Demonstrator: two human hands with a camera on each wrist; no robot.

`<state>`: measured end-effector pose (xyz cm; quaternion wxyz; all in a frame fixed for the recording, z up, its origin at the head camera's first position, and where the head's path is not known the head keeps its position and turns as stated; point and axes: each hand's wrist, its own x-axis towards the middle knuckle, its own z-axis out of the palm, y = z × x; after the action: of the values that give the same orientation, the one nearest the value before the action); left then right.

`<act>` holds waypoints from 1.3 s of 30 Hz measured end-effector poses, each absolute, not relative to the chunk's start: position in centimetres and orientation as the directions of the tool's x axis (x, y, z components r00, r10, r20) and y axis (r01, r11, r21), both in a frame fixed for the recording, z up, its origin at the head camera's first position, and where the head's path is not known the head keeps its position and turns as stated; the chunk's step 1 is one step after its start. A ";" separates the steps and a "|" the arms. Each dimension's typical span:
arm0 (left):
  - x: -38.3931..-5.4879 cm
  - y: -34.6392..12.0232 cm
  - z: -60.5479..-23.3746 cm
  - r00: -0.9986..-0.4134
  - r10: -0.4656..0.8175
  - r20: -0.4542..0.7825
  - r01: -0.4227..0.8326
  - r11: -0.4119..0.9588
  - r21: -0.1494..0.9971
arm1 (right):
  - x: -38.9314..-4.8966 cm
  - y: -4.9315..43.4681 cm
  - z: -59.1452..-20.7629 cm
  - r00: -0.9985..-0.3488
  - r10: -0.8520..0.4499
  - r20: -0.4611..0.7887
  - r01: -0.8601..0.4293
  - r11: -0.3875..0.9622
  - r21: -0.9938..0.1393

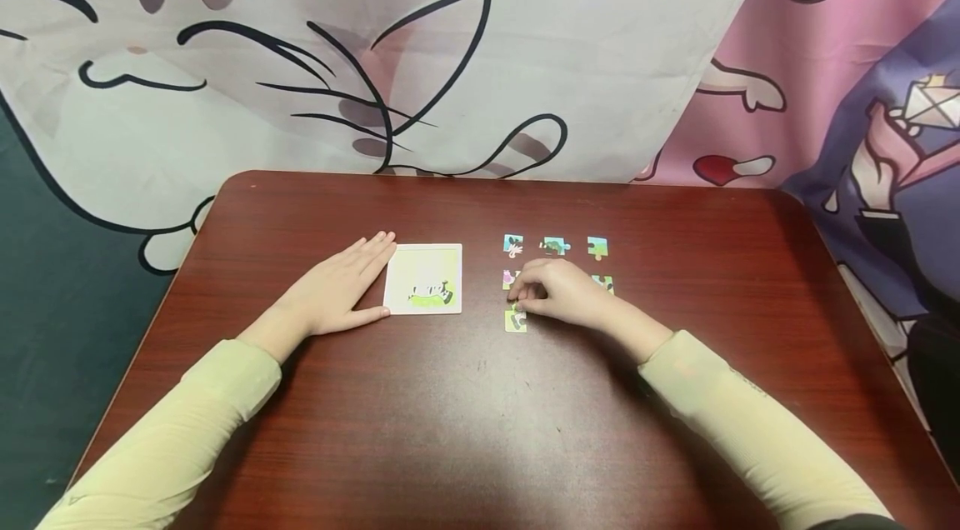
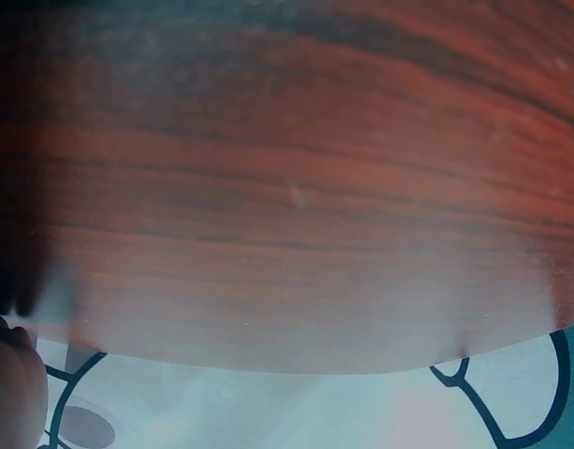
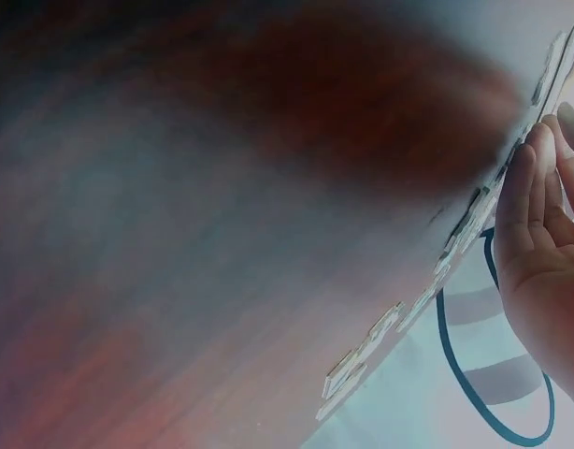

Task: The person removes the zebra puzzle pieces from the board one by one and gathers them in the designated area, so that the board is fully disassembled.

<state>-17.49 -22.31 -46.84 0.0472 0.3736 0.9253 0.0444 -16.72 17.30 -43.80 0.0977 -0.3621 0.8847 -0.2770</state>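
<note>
My left hand lies flat on the table, fingers stretched out, its fingertips and thumb touching the left edge of a square puzzle board. The board is pale yellow inside a white border, with a green and black-and-white picture part near its lower right. My right hand bends over the loose pieces; its thumb and forefinger pinch the top of a green jigsaw piece that still lies on the table. In the right wrist view, the right hand reaches down to the tabletop, fingertips close together.
Several loose jigsaw pieces lie in spaced rows, among them a blue-green one and one at the right. The right hand partly covers the middle row. The brown table ends at a cat-print cloth behind it.
</note>
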 end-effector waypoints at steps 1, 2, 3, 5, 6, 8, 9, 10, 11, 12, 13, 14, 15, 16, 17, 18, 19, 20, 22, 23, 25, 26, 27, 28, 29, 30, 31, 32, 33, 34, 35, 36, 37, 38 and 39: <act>-17.5 -22.3 -46.8 -0.716 0.696 -0.053 0.687 0.717 0.118 | -16.7 17.3 -43.7 -0.719 -0.694 0.029 -0.585 0.583 -0.564; -17.5 -22.3 -46.7 -0.715 0.697 -0.051 0.689 0.715 0.119 | -16.8 17.3 -43.7 -0.718 -0.695 0.032 -0.586 0.580 -0.566; -17.5 -22.3 -46.7 -0.714 0.698 -0.049 0.690 0.714 0.119 | -16.8 17.3 -43.7 -0.719 -0.694 0.030 -0.583 0.579 -0.570; -17.6 -22.3 -46.7 -0.711 0.702 -0.044 0.693 0.710 0.121 | -16.9 17.2 -43.6 -0.720 -0.694 0.030 -0.580 0.577 -0.574; -17.6 -22.3 -46.6 -0.710 0.703 -0.043 0.695 0.709 0.121 | -17.0 17.2 -43.6 -0.720 -0.693 0.032 -0.580 0.576 -0.576; -17.6 -22.3 -46.6 -0.706 0.707 -0.044 0.699 0.706 0.117 | -17.1 17.1 -43.7 -0.723 -0.690 0.034 -0.576 0.575 -0.582; -17.7 -22.3 -46.6 -0.704 0.709 -0.045 0.701 0.704 0.113 | -17.2 17.1 -43.6 -0.724 -0.689 0.035 -0.573 0.574 -0.585; -17.7 -22.3 -46.6 -0.702 0.710 -0.047 0.703 0.702 0.109 | -17.3 17.0 -43.7 -0.725 -0.688 0.038 -0.573 0.571 -0.588; -17.7 -22.3 -46.6 -0.700 0.713 -0.049 0.706 0.701 0.103 | -17.4 16.9 -43.6 -0.725 -0.688 0.038 -0.571 0.569 -0.593; -17.7 -22.3 -46.6 -0.697 0.715 -0.050 0.709 0.698 0.096 | -17.5 16.8 -43.6 -0.725 -0.688 0.038 -0.569 0.566 -0.597; -17.7 -22.3 -46.6 -0.695 0.717 -0.050 0.712 0.697 0.090 | -17.6 16.7 -43.6 -0.725 -0.687 0.035 -0.565 0.565 -0.601; -17.8 -22.4 -46.6 -0.693 0.719 -0.049 0.715 0.694 0.086 | -17.7 16.6 -43.6 -0.725 -0.688 0.032 -0.561 0.564 -0.606; -17.8 -22.4 -46.5 -0.691 0.721 -0.048 0.717 0.692 0.082 | -17.7 16.4 -43.5 -0.726 -0.687 0.027 -0.557 0.565 -0.609; -17.8 -22.4 -46.5 -0.689 0.723 -0.046 0.719 0.691 0.078 | -17.8 16.3 -43.5 -0.726 -0.687 0.023 -0.553 0.565 -0.612; -17.8 -22.4 -46.4 -0.688 0.724 -0.045 0.721 0.689 0.076 | -17.9 16.2 -43.5 -0.727 -0.687 0.019 -0.551 0.566 -0.614; -17.8 -22.4 -46.4 -0.687 0.725 -0.044 0.722 0.688 0.074 | -18.0 16.0 -43.5 -0.727 -0.686 0.018 -0.549 0.566 -0.615; -17.8 -22.4 -46.4 -0.686 0.726 -0.043 0.723 0.687 0.073 | -18.1 15.9 -43.5 -0.728 -0.685 0.016 -0.547 0.567 -0.616; -17.8 -22.4 -46.4 -0.686 0.727 -0.043 0.723 0.687 0.072 | -18.2 15.7 -43.5 -0.727 -0.686 0.018 -0.548 0.565 -0.617; -17.8 -22.4 -46.4 -0.685 0.727 -0.043 0.724 0.686 0.068 | -18.3 15.4 -43.4 -0.726 -0.687 0.020 -0.548 0.562 -0.620; -17.8 -22.4 -46.4 -0.685 0.727 -0.043 0.724 0.686 0.066 | -18.4 15.2 -43.4 -0.727 -0.687 0.019 -0.545 0.559 -0.625; -17.8 -22.4 -46.4 -0.686 0.727 -0.044 0.724 0.687 0.064 | -18.6 14.9 -43.4 -0.726 -0.688 0.016 -0.540 0.555 -0.633; -17.8 -22.4 -46.4 -0.686 0.726 -0.045 0.723 0.688 0.063 | -18.6 14.8 -43.4 -0.725 -0.689 0.014 -0.537 0.551 -0.639; -17.8 -22.4 -46.4 -0.687 0.726 -0.046 0.723 0.688 0.064 | -18.7 14.6 -43.3 -0.724 -0.690 0.010 -0.533 0.551 -0.642; -17.8 -22.4 -46.4 -0.687 0.725 -0.049 0.722 0.689 0.066 | -18.8 14.4 -43.3 -0.723 -0.691 0.007 -0.531 0.549 -0.645; -17.8 -22.4 -46.4 -0.687 0.725 -0.050 0.722 0.689 0.067 | -18.8 14.2 -43.4 -0.722 -0.692 0.006 -0.531 0.548 -0.646; -17.8 -22.4 -46.4 -0.687 0.725 -0.051 0.722 0.689 0.068 | -18.9 14.0 -43.4 -0.720 -0.693 0.006 -0.531 0.546 -0.647; -17.8 -22.4 -46.4 -0.687 0.725 -0.052 0.722 0.689 0.068 | -18.9 13.8 -43.4 -0.718 -0.696 0.007 -0.532 0.543 -0.649; -17.8 -22.4 -46.4 -0.686 0.725 -0.053 0.722 0.688 0.068 | -19.0 13.6 -43.4 -0.716 -0.698 0.010 -0.536 0.541 -0.648; -17.8 -22.4 -46.5 -0.685 0.726 -0.053 0.723 0.687 0.067 | -19.0 13.4 -43.4 -0.714 -0.700 0.013 -0.541 0.539 -0.646; -17.8 -22.4 -46.5 -0.685 0.727 -0.053 0.724 0.687 0.066 | -19.1 13.2 -43.4 -0.711 -0.703 0.016 -0.544 0.535 -0.646; -17.8 -22.4 -46.4 -0.684 0.727 -0.052 0.724 0.686 0.066 | -19.1 12.9 -43.4 -0.710 -0.704 0.018 -0.546 0.534 -0.646; -17.8 -22.4 -46.4 -0.683 0.728 -0.052 0.725 0.685 0.064 | -19.2 12.7 -43.4 -0.708 -0.706 0.019 -0.548 0.531 -0.647; -17.8 -22.4 -46.4 -0.682 0.729 -0.051 0.727 0.684 0.063 | -19.2 12.4 -43.5 -0.707 -0.707 0.019 -0.549 0.532 -0.645; -17.8 -22.3 -46.4 -0.682 0.730 -0.050 0.727 0.684 0.063 | -19.3 12.2 -43.5 -0.705 -0.709 0.019 -0.550 0.530 -0.645; -17.8 -22.3 -46.4 -0.681 0.731 -0.050 0.728 0.682 0.062 | -19.3 11.9 -43.5 -0.704 -0.710 0.017 -0.549 0.529 -0.647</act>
<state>-17.82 -22.33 -46.39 0.0352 0.3980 0.9165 0.0185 -19.29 11.93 -43.51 0.1253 -0.3637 0.8653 -0.3213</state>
